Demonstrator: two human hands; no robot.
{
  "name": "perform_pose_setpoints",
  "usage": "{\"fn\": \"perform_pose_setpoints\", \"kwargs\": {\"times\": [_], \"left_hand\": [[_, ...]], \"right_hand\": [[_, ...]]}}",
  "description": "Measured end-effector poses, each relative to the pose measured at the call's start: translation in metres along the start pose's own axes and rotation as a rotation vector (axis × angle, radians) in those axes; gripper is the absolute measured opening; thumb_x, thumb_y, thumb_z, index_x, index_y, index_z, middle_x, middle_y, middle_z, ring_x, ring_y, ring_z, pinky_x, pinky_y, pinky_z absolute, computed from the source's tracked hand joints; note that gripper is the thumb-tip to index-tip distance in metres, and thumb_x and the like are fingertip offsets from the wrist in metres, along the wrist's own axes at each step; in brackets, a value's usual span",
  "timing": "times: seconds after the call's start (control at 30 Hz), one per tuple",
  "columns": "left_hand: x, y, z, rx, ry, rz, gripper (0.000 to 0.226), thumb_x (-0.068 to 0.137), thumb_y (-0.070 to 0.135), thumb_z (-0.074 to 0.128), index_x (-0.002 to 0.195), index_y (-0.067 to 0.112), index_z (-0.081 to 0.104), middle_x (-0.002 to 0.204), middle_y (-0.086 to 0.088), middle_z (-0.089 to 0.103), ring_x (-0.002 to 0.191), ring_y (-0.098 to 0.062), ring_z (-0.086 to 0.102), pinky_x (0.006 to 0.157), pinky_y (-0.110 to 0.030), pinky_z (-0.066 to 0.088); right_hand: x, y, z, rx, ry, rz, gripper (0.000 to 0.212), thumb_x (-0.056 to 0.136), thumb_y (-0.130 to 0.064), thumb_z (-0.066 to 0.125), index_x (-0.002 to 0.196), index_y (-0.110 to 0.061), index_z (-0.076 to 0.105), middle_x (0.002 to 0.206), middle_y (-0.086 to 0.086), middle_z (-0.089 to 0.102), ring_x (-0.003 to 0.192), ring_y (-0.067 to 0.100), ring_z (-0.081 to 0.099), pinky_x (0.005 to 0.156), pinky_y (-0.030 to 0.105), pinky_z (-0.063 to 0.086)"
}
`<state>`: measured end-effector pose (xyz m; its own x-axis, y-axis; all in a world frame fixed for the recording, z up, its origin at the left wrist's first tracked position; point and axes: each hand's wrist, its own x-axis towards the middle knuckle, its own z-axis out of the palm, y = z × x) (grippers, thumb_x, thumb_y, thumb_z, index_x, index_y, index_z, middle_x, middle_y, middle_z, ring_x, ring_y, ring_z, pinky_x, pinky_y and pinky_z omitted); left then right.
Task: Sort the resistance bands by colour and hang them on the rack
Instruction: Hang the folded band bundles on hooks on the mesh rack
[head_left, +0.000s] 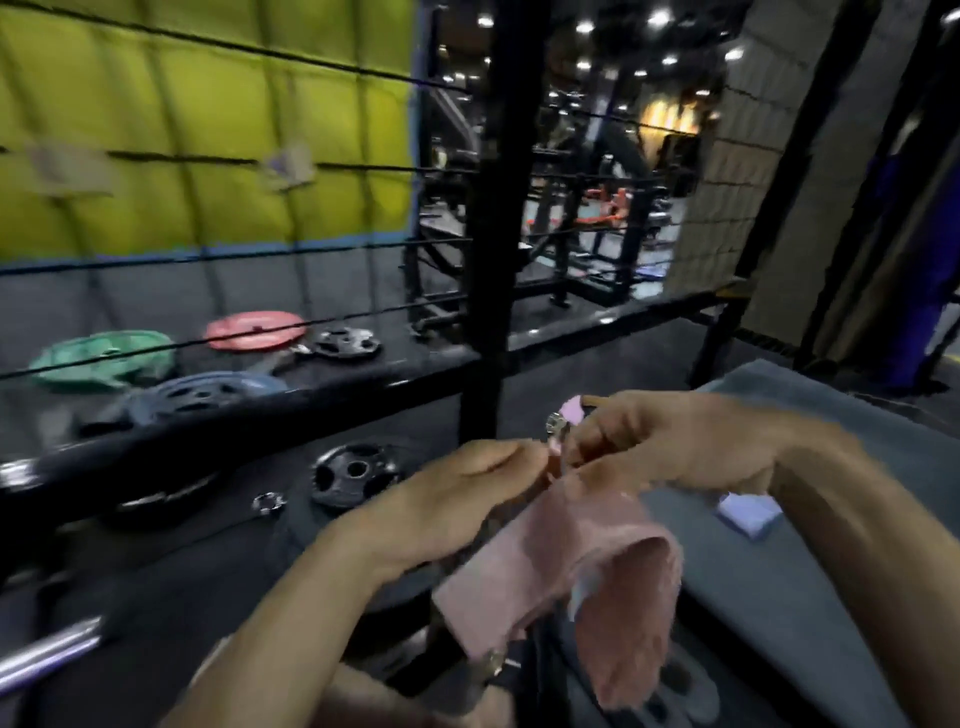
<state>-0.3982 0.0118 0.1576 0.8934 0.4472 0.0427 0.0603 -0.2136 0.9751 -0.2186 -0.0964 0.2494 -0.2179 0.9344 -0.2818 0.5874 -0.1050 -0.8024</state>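
A pink fabric resistance band (566, 561) hangs in a loop in front of me, its upper end pinched between both hands. My left hand (457, 488) grips the band's top edge from the left. My right hand (670, 441) pinches the same end from the right, next to a small round metal snap (555, 423). The band's lower part droops toward my lap. Just behind my hands stands the black upright post (493, 208) of the rack, with thin black cords (311, 325) strung across it.
Weight plates lie on the dark floor: green (104, 358), red (254, 330), blue (208, 392) and black (356, 473). A barbell (156, 457) crosses the left foreground. A grey padded bench (831, 499) with a small pale card (748, 514) is at right. A yellow padded wall (182, 130) stands behind.
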Motion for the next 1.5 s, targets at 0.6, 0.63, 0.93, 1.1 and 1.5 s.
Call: {"fn": "perform_pose_setpoints", "kwargs": {"times": [0.6, 0.63, 0.93, 1.1, 1.5], "left_hand": [[-0.259, -0.008, -0.139, 0.395, 0.418, 0.031, 0.034, 0.107, 0.025, 0.05, 0.084, 0.0, 0.057, 0.069, -0.012, 0.051, 0.062, -0.012, 0.047, 0.059, -0.031, 0.036], [-0.266, -0.008, -0.142, 0.385, 0.502, 0.049, 0.03, 0.106, 0.027, 0.051, 0.086, 0.007, 0.06, 0.067, -0.008, 0.054, 0.06, -0.015, 0.051, 0.057, -0.033, 0.039], [-0.294, 0.024, -0.201, 0.353, 1.14, 0.05, 0.013, 0.101, 0.025, 0.056, 0.112, 0.033, 0.055, 0.08, 0.001, 0.066, 0.064, -0.001, 0.05, 0.062, -0.019, 0.043], [-0.289, 0.023, -0.227, 0.505, 1.19, -0.119, 0.026, 0.084, 0.044, 0.05, 0.101, 0.029, 0.063, 0.079, 0.007, 0.068, 0.069, -0.003, 0.06, 0.064, -0.03, 0.047], [-0.282, 0.012, -0.228, 0.664, 1.153, -0.158, 0.033, 0.096, 0.035, 0.045, 0.114, 0.027, 0.071, 0.099, 0.007, 0.074, 0.089, -0.009, 0.066, 0.079, -0.032, 0.053]], "right_hand": [[0.174, -0.132, 0.148, -0.159, -0.36, -0.293, 0.021, 0.096, -0.013, 0.062, 0.078, -0.022, 0.068, 0.074, -0.005, 0.058, 0.072, 0.006, 0.05, 0.064, 0.022, 0.035], [0.177, -0.145, 0.152, -0.175, -0.319, -0.335, 0.017, 0.094, -0.018, 0.063, 0.078, -0.021, 0.068, 0.075, -0.005, 0.059, 0.073, 0.007, 0.052, 0.066, 0.026, 0.036], [0.233, -0.244, 0.191, -0.112, 0.037, -0.455, 0.026, 0.088, -0.022, 0.059, 0.068, -0.007, 0.052, 0.071, 0.005, 0.042, 0.068, 0.017, 0.038, 0.067, 0.037, 0.027], [0.261, -0.257, 0.206, -0.065, 0.103, -0.351, 0.045, 0.086, -0.02, 0.057, 0.043, -0.024, 0.045, 0.053, -0.009, 0.038, 0.063, 0.017, 0.032, 0.067, 0.039, 0.027], [0.263, -0.257, 0.202, -0.284, 0.183, -0.412, 0.032, 0.082, -0.027, 0.063, 0.057, -0.018, 0.046, 0.059, 0.001, 0.035, 0.056, 0.015, 0.032, 0.059, 0.034, 0.026]]}}
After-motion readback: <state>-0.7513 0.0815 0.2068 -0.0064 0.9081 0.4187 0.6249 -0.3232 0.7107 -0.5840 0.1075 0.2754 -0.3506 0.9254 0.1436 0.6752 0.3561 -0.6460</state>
